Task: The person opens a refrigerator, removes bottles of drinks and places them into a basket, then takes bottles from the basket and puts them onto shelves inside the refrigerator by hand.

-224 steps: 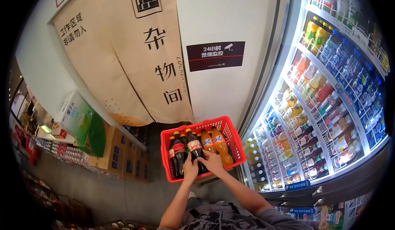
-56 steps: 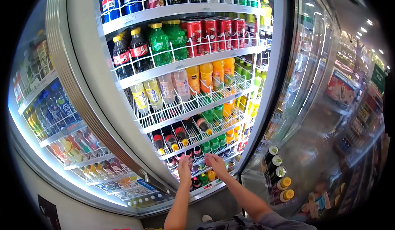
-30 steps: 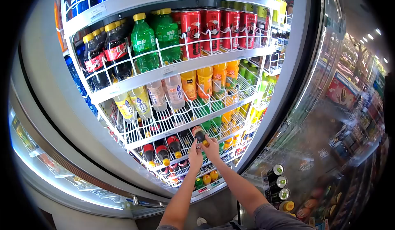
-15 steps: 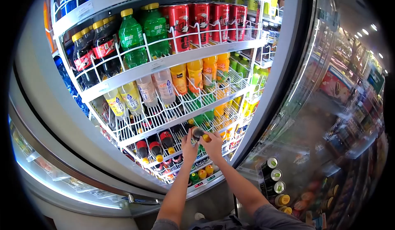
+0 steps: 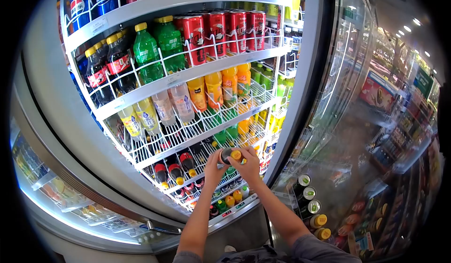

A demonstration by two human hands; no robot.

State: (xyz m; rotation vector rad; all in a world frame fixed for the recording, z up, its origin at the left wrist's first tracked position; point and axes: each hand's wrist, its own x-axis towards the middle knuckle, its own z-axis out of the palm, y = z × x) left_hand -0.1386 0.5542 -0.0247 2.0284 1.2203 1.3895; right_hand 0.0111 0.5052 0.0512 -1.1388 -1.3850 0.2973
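Observation:
Between both hands is a dark cola bottle (image 5: 226, 155) with a yellow cap, its cap end tilted toward me. My left hand (image 5: 214, 168) is closed around the bottle's left side. My right hand (image 5: 248, 163) grips it near the cap from the right. The bottle is in front of a lower wire shelf (image 5: 183, 145) of an open drinks cooler. Left of my hands, several dark bottles with red labels (image 5: 176, 172) lie with yellow caps facing out. Green bottles (image 5: 226, 133) and orange bottles are on the shelf just behind my hands.
Higher shelves hold red cans (image 5: 217, 33), green bottles (image 5: 147, 51), cola bottles (image 5: 119, 63) and juice bottles (image 5: 213, 90). The open glass door (image 5: 324, 84) stands at the right, with cans and yellow-capped bottles (image 5: 318, 221) low beside it. Another lit cooler (image 5: 61, 188) is at the left.
Earlier the hands were at a red basket, then empty before the cooler. They have since taken hold of the cola bottle and drawn it out from the shelf, tilting its cap toward me.

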